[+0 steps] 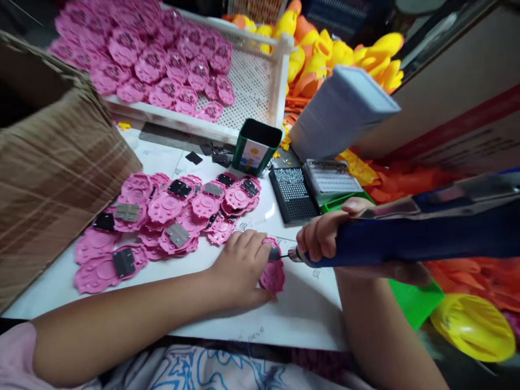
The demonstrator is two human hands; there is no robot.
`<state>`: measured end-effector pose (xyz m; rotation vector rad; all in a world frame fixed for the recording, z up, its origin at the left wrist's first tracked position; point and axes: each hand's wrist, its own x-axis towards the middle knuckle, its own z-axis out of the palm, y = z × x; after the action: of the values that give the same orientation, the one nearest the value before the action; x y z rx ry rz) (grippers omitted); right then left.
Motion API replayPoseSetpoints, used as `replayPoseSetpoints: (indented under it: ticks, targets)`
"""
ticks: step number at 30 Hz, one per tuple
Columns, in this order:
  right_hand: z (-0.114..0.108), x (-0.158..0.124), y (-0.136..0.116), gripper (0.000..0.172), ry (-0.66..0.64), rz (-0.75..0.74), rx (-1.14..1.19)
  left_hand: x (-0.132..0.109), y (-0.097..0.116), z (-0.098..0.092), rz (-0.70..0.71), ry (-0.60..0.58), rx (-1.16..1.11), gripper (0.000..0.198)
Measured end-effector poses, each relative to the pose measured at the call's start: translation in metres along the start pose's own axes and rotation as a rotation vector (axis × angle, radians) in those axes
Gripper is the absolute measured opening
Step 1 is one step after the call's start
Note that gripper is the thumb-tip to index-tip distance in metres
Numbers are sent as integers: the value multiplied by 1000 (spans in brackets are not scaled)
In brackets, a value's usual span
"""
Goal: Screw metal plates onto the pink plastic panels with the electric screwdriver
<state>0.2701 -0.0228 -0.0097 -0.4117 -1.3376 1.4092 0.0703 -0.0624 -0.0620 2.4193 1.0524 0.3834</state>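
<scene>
My left hand [244, 265] is closed around the left side of a pink plastic part [273, 277], pressing it to the white tabletop. A dark cover plate [274, 251] sits on that part. My right hand [325, 238] is wrapped around a blue electric screwdriver [390, 238], held nearly level. Its thin bit reaches the dark plate; whether a screw is at the tip is too small to tell. Left of my hands lies a heap of similar pink parts [170, 206], several with black or grey plates on them.
A white crate [260, 76] of pink parts stands behind. A green tin [258, 146], a black screw tray [294, 192] and a clear box [331, 176] are beyond my hands. A cardboard box [60, 179] borders the left; a white box [341, 114] and yellow pieces [320, 54] are behind right.
</scene>
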Motion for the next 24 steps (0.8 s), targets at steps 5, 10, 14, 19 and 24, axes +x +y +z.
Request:
replayPoseSetpoints:
  ticks: [5,10,14,19,24]
  targets:
    - [0,6,-14,47,146,-103,-40,-5,-4,2,100,60,73,91]
    - [-2,-10,-20,32,401,-166,-67,-6,-1,-19,82,200,194,94]
    - [-7,-16,-23,33,458,-159,-66,1,-4,-86,-25,177,272,90]
    - [-10,-16,-21,35,474,-93,12,24,-46,-183,-468,-83,627,85]
    - [-11,-15,-14,39,411,-95,71,48,-99,-213,-682,-190,736,78]
